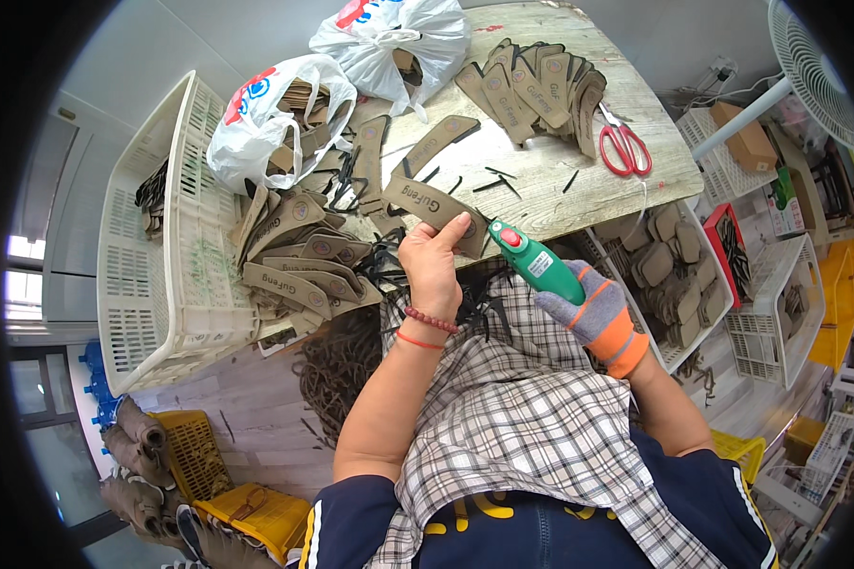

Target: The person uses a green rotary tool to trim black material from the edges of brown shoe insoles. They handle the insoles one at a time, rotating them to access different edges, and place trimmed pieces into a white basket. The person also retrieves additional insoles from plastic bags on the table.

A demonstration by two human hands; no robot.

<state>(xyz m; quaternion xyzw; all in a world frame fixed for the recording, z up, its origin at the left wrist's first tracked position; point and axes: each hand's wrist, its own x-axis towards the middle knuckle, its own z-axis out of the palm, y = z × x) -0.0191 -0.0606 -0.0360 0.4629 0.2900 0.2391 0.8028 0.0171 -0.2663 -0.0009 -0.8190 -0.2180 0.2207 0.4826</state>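
My bare left hand (432,261), with beads and a red cord at the wrist, pinches a curved brown fabric piece (425,197) with printed lettering and dark edging. In my right hand (603,318), gloved in grey and orange, is a green handheld electric cutter (546,270) with a red button. The cutter's tip meets the right end of the fabric piece, close to my left fingertips. Two similar pieces (432,147) lie just beyond on the table. A heap of such pieces (304,256) lies left of my left hand.
Red-handled scissors (626,152) lie at the table's right, beside a fanned pile of pieces (541,90). Black scraps (498,180) dot the tabletop (626,71). White plastic bags (389,47) stand at the back. Crates flank the table: a white one (176,237) left, another (726,303) right.
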